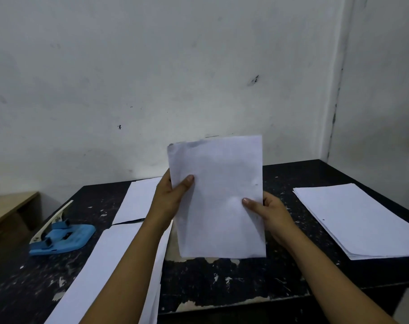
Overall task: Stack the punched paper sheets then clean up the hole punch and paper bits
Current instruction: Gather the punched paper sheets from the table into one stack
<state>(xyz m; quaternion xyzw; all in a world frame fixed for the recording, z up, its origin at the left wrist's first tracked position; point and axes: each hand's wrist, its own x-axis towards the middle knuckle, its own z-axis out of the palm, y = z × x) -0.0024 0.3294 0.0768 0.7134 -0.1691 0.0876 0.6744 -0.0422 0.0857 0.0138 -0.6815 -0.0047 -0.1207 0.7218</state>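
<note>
Both hands are holding a paper batch upright over the tabletop

Left fingers (183, 183) and right fingers (251, 203) are clamping the paper batch (218, 197), long axis upright; one stack (360, 218) is lying beyond the right fingers, nearer them; two sheet piles and one hole punch (63, 237) beyond the left

So there's a bundle of white sheets (216, 197) held upright, its bottom edge at or just above the black table (222, 281), top left corner a bit crumpled. Left of the bundle, more loose sheets (110, 260) lie flat — one further back (138, 199). Right of it sits a neat flat pile (360, 218). The blue hole punch (61, 235) is far left of the bundle, lever up.
</note>
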